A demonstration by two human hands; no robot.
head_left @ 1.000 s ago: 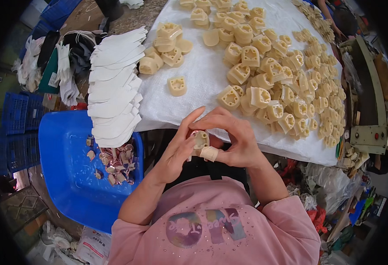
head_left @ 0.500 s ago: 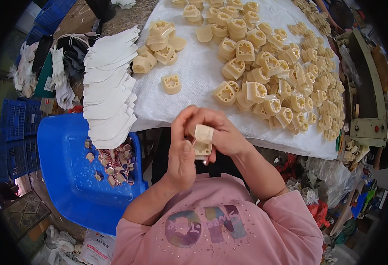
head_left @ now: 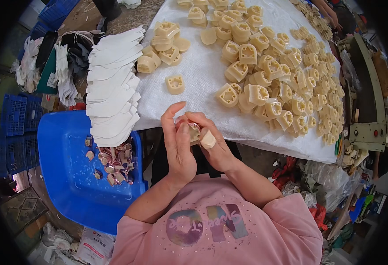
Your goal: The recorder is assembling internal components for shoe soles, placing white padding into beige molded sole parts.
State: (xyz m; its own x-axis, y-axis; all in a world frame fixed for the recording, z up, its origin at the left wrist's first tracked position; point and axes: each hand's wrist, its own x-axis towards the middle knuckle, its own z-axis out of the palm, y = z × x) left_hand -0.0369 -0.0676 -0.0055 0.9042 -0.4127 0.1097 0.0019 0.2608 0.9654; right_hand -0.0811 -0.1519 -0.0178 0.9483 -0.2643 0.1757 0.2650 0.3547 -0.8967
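Over my lap, both hands are close together around small work. My left hand (head_left: 179, 152) pinches a hollow D-shaped piece, like a shoe heel (head_left: 193, 134), between thumb and fingers, its index finger raised. A shiny pinkish edge shows around the heel. In my right hand (head_left: 219, 150), a pale cream block (head_left: 207, 139) rests against the fingers beside the heel; whether the two are joined I cannot tell. Beyond them, a single cream heel (head_left: 175, 84) lies on the white-covered table (head_left: 194, 99).
A large heap of cream heels (head_left: 271, 75) covers the table's right side; a smaller pile (head_left: 163, 46) lies left. Overlapping white shaped sheets (head_left: 113, 88) hang over a blue tub (head_left: 77, 176) holding pinkish covered pieces (head_left: 118, 165). A green metal machine (head_left: 370, 97) stands right.
The piece has been turned and shifted slightly left in my hands. The left index finger has lifted and straightened, and the right hand has moved lower. The view has shifted slightly.
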